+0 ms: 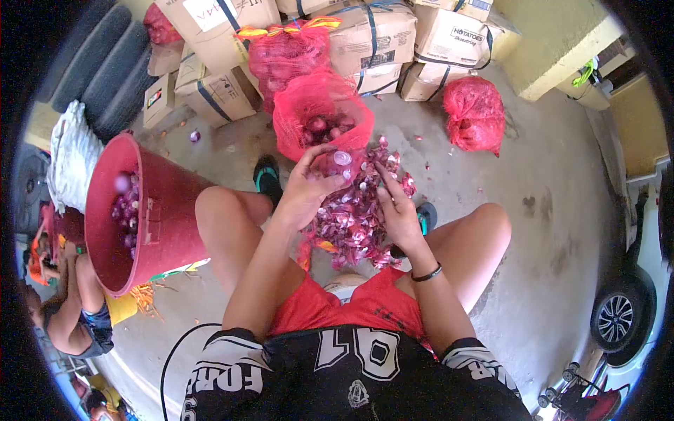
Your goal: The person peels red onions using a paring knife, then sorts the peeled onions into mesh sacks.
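Observation:
My left hand (309,188) grips a red onion (330,165) whose pale cut end faces up, between my knees. Close to its right, my right hand (401,216) is closed, and a thin dark blade-like tool (382,170) points up-left from its fingers; I cannot tell its exact kind. Beneath both hands, a heap of red onion skins (354,228) covers the floor. Just beyond them stands an open red mesh sack (291,130) with unpeeled onions (326,128) inside. On my left, a large red tub (172,228) contains peeled onions (126,214).
Cardboard boxes (372,38) and a full onion sack (288,59) stand at the back, with tires (105,67) at left. Another red sack (474,116) lies back right. A person (77,309) sits at left beyond the tub. A car wheel (618,316) shows far right.

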Tool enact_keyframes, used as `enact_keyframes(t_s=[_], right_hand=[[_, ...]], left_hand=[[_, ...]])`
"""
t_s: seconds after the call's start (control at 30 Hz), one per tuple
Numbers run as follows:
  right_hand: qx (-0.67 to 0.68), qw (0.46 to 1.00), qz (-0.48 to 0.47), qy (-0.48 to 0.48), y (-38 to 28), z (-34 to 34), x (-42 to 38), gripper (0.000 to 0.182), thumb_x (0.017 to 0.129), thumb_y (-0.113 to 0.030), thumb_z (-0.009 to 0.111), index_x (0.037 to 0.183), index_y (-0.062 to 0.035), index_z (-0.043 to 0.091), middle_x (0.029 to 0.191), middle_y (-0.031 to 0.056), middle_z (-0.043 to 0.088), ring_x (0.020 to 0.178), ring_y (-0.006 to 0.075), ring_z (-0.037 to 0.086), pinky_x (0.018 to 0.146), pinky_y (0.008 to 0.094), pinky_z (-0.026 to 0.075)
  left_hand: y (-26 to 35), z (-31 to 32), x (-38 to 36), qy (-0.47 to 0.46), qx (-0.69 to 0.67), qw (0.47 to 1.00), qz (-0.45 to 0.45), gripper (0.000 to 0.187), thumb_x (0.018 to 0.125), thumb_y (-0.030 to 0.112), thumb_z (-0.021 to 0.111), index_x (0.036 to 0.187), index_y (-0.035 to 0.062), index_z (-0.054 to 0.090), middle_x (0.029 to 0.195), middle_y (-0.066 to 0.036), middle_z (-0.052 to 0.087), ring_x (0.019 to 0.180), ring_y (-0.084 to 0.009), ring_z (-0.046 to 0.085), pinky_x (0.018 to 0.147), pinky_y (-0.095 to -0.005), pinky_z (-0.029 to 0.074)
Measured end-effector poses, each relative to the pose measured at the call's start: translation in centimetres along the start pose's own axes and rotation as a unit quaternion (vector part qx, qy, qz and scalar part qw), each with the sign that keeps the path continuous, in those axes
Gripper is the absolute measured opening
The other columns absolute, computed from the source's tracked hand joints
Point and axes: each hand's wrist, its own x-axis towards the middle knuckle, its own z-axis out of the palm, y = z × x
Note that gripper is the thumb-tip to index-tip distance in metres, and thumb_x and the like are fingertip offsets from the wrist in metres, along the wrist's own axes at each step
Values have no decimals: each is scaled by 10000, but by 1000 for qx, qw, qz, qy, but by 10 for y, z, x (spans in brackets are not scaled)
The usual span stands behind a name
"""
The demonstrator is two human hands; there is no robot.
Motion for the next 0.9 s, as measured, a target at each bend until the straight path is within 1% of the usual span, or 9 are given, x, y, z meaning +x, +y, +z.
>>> enact_keyframes(t_s=[0.17,0.2,0.3,0.4,0.47,0.57,0.73,0.83,0.9], right_hand=[[12,998,-58,4,-30,10,-10,497,969,-126,521,1431,-6,384,1377,246,497,1308,263,475,1066,362,371],[1,999,-53,10,-31,14,-10,494,964,-133,534,1424,-13,401,1307,257,547,1220,293,558,1013,379,423],[-67,988,-134,39,-32,16,-5,477,962,-120,531,1414,-16,420,1264,253,577,1145,307,605,978,374,452],[-86,982,-161,54,-24,17,-2,450,970,-110,518,1403,-16,442,1281,219,587,1117,264,618,964,351,461],[30,997,-60,43,-24,15,-4,438,976,-105,507,1401,-19,449,1286,188,595,1117,232,614,953,339,465],[109,993,41,18,-32,8,-7,445,981,-102,498,1416,-26,436,1297,149,597,1131,201,598,947,327,463],[-1,993,-111,29,-35,15,-8,469,948,-62,539,1405,-19,441,1271,203,597,1154,252,604,952,322,459],[-54,987,-146,45,-39,17,-7,482,926,-35,559,1395,-18,450,1245,236,593,1146,277,611,949,330,463],[-68,980,-181,51,-29,16,-2,468,946,-56,548,1401,-24,447,1185,183,628,1018,225,636,884,313,485]], left_hand=[[-14,2,4,13,73,996,54,602,731,-97,741,1235,82,466,1198,-55,547,1141,-178,548,969,-323,486],[-15,2,4,14,87,995,54,615,723,-101,746,1233,86,459,1198,-50,540,1150,-175,541,973,-319,482],[-16,2,5,14,104,990,95,641,715,-110,749,1245,91,452,1182,-42,534,1142,-171,542,970,-327,484],[-16,-1,6,3,73,993,88,647,712,-112,751,1248,93,453,1188,-46,530,1140,-173,543,973,-330,483],[-14,0,4,0,36,997,69,647,712,-112,753,1248,94,456,1196,-50,527,1141,-173,541,978,-334,481],[-11,1,3,7,14,998,54,651,711,-114,754,1251,96,457,1208,-56,521,1140,-177,542,981,-337,478],[-10,4,4,-1,78,993,93,649,710,-105,765,1243,86,449,1215,-55,509,1129,-172,545,961,-323,491],[-11,3,3,-6,129,985,112,645,707,-95,776,1232,76,443,1212,-51,503,1124,-165,542,945,-312,499],[-13,-1,6,-13,135,983,128,643,704,-90,784,1223,70,440,1208,-49,502,1122,-159,540,937,-307,503]])
